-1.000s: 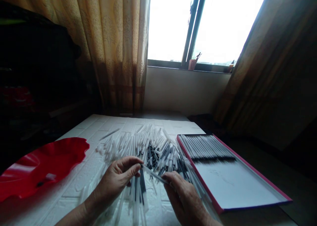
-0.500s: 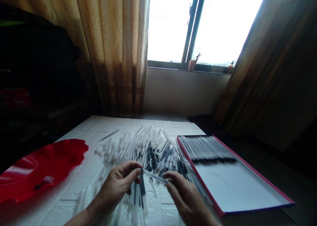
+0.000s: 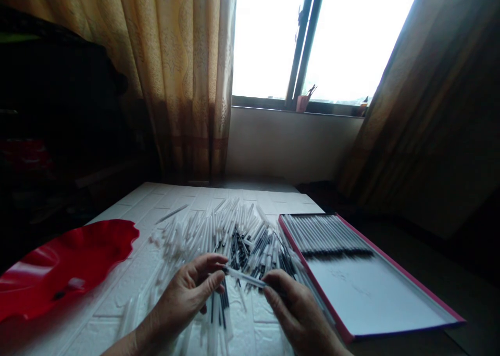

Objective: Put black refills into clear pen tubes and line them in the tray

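Between my hands a clear-barrelled pen point(image 3: 247, 278) is held nearly level, sloping slightly down to the right. My left hand point(image 3: 191, 288) has thumb and forefinger closed at its left end, where a small dark tip shows. My right hand point(image 3: 299, 306) pinches the other end, which is partly hidden by the fingers. Beneath and beyond the hands lies a loose pile of clear pen barrels point(image 3: 195, 228). Dark ink refills point(image 3: 255, 249) are mixed in, several with pale ends.
To the right, a shallow pink-edged box point(image 3: 383, 304) contains a row of clear pens point(image 3: 320, 231) with black ends. A red wavy-rimmed bowl point(image 3: 97, 231) stands at left, with small pieces inside. Everything rests on a white brick-patterned table point(image 3: 156, 194), near a curtained window.
My right hand has shifted slightly right along with its end of the pen. The left fingers have moved a little at the tip. The pile, box and bowl are unchanged.
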A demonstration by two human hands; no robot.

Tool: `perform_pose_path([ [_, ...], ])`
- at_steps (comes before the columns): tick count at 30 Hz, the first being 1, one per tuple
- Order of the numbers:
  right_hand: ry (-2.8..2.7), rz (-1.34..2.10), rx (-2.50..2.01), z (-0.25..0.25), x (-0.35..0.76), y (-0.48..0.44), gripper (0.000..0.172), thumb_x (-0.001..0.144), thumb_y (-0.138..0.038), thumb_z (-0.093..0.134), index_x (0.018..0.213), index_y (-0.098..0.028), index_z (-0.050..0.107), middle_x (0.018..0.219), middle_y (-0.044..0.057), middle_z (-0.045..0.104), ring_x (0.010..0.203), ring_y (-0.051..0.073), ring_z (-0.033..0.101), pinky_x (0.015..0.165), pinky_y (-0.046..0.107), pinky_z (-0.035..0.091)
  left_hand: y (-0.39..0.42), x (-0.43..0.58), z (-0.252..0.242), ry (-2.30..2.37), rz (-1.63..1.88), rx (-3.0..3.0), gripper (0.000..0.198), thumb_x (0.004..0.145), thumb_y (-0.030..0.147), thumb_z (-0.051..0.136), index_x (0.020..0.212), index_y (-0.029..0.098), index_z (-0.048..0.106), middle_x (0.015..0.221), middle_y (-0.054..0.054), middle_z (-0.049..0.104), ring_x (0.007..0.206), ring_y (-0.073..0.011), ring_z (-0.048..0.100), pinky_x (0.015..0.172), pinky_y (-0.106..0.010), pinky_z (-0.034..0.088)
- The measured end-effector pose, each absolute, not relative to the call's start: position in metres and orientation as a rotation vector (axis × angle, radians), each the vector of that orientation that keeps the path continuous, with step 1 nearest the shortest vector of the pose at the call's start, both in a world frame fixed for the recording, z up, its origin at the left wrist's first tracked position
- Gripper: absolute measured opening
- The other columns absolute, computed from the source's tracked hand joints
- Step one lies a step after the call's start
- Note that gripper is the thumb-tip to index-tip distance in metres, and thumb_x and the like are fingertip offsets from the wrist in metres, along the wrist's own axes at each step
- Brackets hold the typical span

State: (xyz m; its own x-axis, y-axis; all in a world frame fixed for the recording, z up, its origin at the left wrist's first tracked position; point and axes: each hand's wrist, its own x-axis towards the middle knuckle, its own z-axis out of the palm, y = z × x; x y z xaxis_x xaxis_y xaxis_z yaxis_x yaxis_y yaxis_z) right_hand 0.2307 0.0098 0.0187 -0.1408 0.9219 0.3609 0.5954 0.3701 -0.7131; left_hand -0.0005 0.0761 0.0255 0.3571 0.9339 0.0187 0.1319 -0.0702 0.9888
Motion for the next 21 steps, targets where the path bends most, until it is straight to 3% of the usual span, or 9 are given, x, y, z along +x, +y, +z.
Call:
perform_pose_path([
  [2, -1.846, 0.518, -1.308, 0.0178, 0.2307, 0.0102, 0.016, 0.097, -0.029, 0.045, 0.093, -0.020, 0.058, 0.079, 0.003, 0.065, 0.071, 0.018, 0.062, 0.063, 0.026, 0.048, 0.0751, -0.0016, 0.0286, 1.030, 0.828, 1.620, 0.060, 0.077, 0.077, 0.053, 0.093, 0.020, 0.061, 0.076, -0.002, 0.064, 0.060, -0.0166, 0.060, 0.037, -0.018, 0.038],
  [4, -1.863, 0.513, -1.291, 0.0160, 0.2303, 0.0102, 0.014, 0.096, -0.028, 0.046, 0.095, -0.020, 0.058, 0.080, 0.003, 0.066, 0.072, 0.018, 0.063, 0.065, 0.026, 0.049, 0.0738, -0.0023, 0.0305, 1.063, 0.790, 1.743, 0.062, 0.083, 0.078, 0.037, 0.073, 0.020, 0.053, 0.060, 0.003, 0.049, 0.048, -0.0117, 0.046, 0.037, -0.018, 0.031],
  [7, -1.913, 0.482, -1.273, 0.0138, 0.2293, 0.0094, 0.013, 0.096, -0.026, 0.046, 0.095, -0.020, 0.058, 0.081, 0.003, 0.065, 0.071, 0.017, 0.062, 0.065, 0.026, 0.048, 0.0724, -0.0022, 0.0304, 1.089, 0.807, 1.829, 0.063, 0.084, 0.080, 0.033, 0.059, 0.022, 0.038, 0.055, 0.007, 0.032, 0.049, -0.0105, 0.031, 0.043, -0.021, 0.025],
  [14, -1.953, 0.439, -1.268, 0.0154, 0.2296, 0.0079, 0.013, 0.096, -0.024, 0.046, 0.094, -0.020, 0.058, 0.080, 0.003, 0.065, 0.070, 0.016, 0.062, 0.063, 0.025, 0.047, 0.0731, -0.0008, 0.0331, 1.108, 0.800, 1.934, 0.061, 0.085, 0.078, 0.030, 0.059, 0.023, 0.036, 0.059, 0.006, 0.032, 0.054, -0.0135, 0.034, 0.051, -0.024, 0.029],
  [21, -1.929, 0.422, -1.285, 0.0172, 0.2285, 0.0074, 0.013, 0.095, -0.024, 0.047, 0.092, -0.020, 0.059, 0.077, 0.003, 0.066, 0.067, 0.016, 0.062, 0.061, 0.024, 0.047, 0.0706, -0.0019, 0.0349, 1.116, 0.794, 1.975, 0.051, 0.091, 0.066, 0.035, 0.064, 0.023, 0.043, 0.057, 0.005, 0.039, 0.055, -0.0156, 0.043, 0.050, -0.024, 0.032],
])
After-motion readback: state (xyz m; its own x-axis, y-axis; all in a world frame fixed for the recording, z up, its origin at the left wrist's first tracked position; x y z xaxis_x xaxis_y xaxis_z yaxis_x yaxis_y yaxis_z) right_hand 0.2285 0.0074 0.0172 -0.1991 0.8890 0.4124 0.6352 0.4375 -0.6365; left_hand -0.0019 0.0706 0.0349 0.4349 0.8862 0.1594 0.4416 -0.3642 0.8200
